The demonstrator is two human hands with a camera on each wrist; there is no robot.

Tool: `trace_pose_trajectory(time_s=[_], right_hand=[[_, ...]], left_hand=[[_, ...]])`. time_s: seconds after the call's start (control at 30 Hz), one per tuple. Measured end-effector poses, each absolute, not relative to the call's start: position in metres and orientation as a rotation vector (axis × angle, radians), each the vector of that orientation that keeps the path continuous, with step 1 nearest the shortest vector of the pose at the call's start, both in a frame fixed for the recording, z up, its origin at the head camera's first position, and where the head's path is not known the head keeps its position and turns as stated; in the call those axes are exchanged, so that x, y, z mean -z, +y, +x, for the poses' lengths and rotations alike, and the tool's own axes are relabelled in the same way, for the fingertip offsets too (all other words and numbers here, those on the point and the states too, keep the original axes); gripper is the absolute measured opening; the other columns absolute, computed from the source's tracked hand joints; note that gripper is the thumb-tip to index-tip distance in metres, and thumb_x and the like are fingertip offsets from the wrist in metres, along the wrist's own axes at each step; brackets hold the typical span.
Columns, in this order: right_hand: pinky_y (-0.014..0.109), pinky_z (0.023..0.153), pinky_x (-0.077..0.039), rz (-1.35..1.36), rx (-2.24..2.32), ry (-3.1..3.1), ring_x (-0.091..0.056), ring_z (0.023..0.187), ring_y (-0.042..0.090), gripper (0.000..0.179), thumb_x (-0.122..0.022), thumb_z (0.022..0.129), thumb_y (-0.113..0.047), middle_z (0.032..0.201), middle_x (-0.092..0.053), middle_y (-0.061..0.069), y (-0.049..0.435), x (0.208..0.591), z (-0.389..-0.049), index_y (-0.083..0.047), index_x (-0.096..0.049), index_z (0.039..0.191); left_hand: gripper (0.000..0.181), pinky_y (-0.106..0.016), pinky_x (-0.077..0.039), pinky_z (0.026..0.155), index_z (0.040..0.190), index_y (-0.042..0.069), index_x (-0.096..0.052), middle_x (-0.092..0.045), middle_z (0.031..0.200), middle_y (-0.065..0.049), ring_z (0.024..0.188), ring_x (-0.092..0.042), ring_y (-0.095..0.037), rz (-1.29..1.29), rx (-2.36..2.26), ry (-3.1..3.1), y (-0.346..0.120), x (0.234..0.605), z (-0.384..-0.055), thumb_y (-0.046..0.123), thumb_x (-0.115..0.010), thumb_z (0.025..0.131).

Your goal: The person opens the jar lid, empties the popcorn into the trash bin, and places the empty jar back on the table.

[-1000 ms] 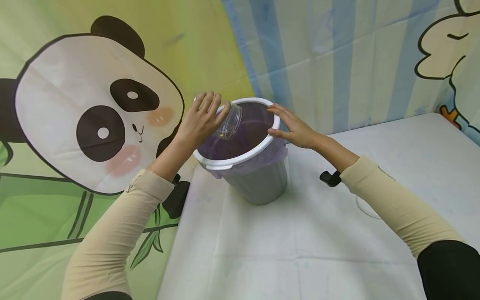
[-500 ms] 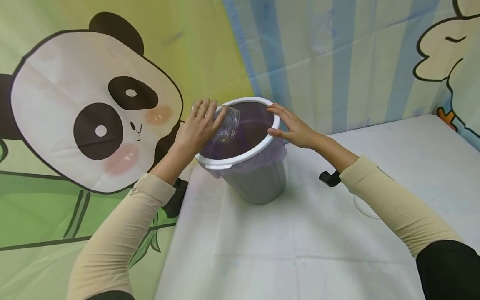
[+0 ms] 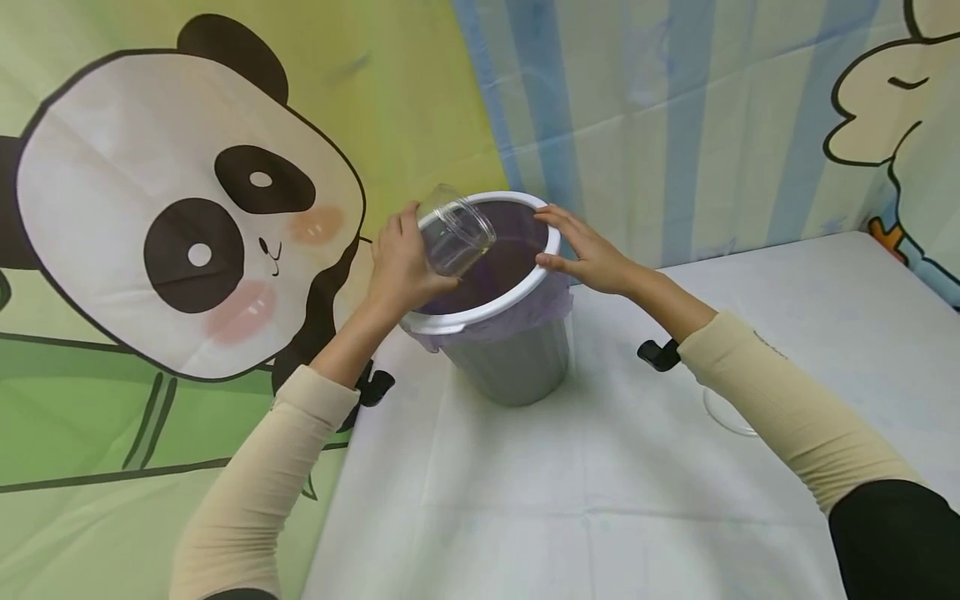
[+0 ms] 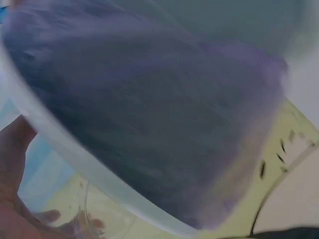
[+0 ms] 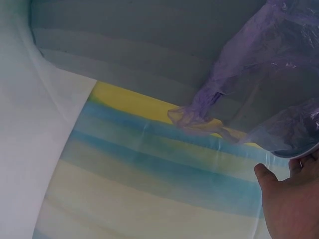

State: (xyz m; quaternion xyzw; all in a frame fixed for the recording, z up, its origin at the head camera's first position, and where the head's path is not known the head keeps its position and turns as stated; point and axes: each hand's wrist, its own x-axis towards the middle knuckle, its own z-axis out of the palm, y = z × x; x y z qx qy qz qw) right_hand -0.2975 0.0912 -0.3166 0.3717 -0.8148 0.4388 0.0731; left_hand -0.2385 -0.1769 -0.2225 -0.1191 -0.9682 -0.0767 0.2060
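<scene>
A clear jar (image 3: 459, 233) is gripped by my left hand (image 3: 405, 258), tilted over the left rim of a grey trash can (image 3: 517, 371). A small yellowish fleck shows on the jar. In the left wrist view, part of the left hand (image 4: 12, 174) and the jar's clear edge show beyond the white rim (image 4: 99, 169). My right hand (image 3: 592, 254) rests on the can's right rim, fingers nearly straight and thumb spread. The right wrist view shows that hand (image 5: 294, 199) with its fingertips at the rim. A purple bag (image 5: 239, 79) lines the can and hangs over its outside.
The trash can stands on a white-covered table (image 3: 525, 500). A clear ring-shaped thing (image 3: 727, 421) lies by the right forearm, partly hidden. Behind are a panda-print cloth (image 3: 150, 208) on the left and a striped cloth (image 3: 622, 125).
My left hand has rolled over, turning the jar from mouth-down into the can to a more raised, tilted position at the left rim. The right hand stays on the rim.
</scene>
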Motion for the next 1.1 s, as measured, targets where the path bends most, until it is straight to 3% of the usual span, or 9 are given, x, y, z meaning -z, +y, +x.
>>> trace_pose_trajectory(time_s=[0.2, 0.4, 0.67, 0.83, 0.93, 1.1], right_hand=[[0.058, 0.104, -0.012, 1.126, -1.32, -2.425, -0.005, 0.139, 0.019, 0.077, -0.051, 0.086, -0.056, 0.153, -0.011, 0.006, 0.091, 0.317, -0.3, -0.012, -0.025, 0.145], [0.056, 0.105, -0.012, 1.133, -1.314, -2.407, -0.005, 0.139, 0.018, 0.076, -0.052, 0.086, -0.054, 0.152, -0.014, 0.006, 0.09, 0.317, -0.302, -0.011, -0.027, 0.144], [0.052, 0.107, -0.011, 1.153, -1.288, -2.387, -0.006, 0.139, 0.017, 0.074, -0.052, 0.088, -0.052, 0.151, -0.017, 0.007, 0.086, 0.317, -0.302, -0.01, -0.028, 0.143], [0.053, 0.107, -0.011, 1.162, -1.282, -2.388, -0.006, 0.139, 0.017, 0.076, -0.05, 0.087, -0.054, 0.151, -0.017, 0.008, 0.084, 0.317, -0.301, -0.008, -0.027, 0.143], [0.053, 0.107, -0.011, 1.162, -1.272, -2.39, -0.006, 0.139, 0.018, 0.078, -0.049, 0.087, -0.057, 0.151, -0.017, 0.009, 0.085, 0.317, -0.301, -0.008, -0.027, 0.143], [0.053, 0.107, -0.011, 1.154, -1.261, -2.406, -0.005, 0.139, 0.016, 0.078, -0.048, 0.086, -0.059, 0.151, -0.016, 0.007, 0.085, 0.315, -0.302, -0.01, -0.027, 0.144]], left_hand=[[0.115, -0.038, -0.037, 0.093, 0.14, 0.004, -0.021, -0.043, 0.126, -0.017, 0.113, -0.043, -0.028, -0.282, 0.696, -2.624, -0.164, 0.209, -0.222, 0.037, -0.088, 0.053], [0.109, -0.026, -0.037, 0.095, 0.139, 0.011, -0.024, -0.046, 0.131, -0.004, 0.117, -0.044, -0.011, -0.384, 1.048, -2.391, -0.147, 0.196, -0.181, 0.033, -0.089, 0.053], [0.107, -0.04, -0.041, 0.092, 0.137, 0.014, -0.029, -0.047, 0.128, -0.005, 0.118, -0.045, -0.017, -0.663, 1.304, -2.243, -0.146, 0.21, -0.098, 0.007, -0.089, 0.049], [0.109, -0.046, -0.034, 0.099, 0.137, 0.01, -0.027, -0.046, 0.13, -0.01, 0.12, -0.043, -0.027, -0.708, 1.536, -2.176, -0.15, 0.247, -0.072, -0.004, -0.086, 0.046], [0.111, -0.047, -0.033, 0.099, 0.138, 0.006, -0.025, -0.043, 0.131, -0.013, 0.122, -0.041, -0.031, -0.704, 1.629, -2.133, -0.14, 0.287, -0.071, -0.001, -0.087, 0.046], [0.116, -0.044, -0.035, 0.098, 0.142, 0.012, -0.023, -0.044, 0.131, -0.013, 0.121, -0.042, -0.03, -0.665, 1.635, -2.105, -0.107, 0.371, -0.083, 0.013, -0.09, 0.048]])
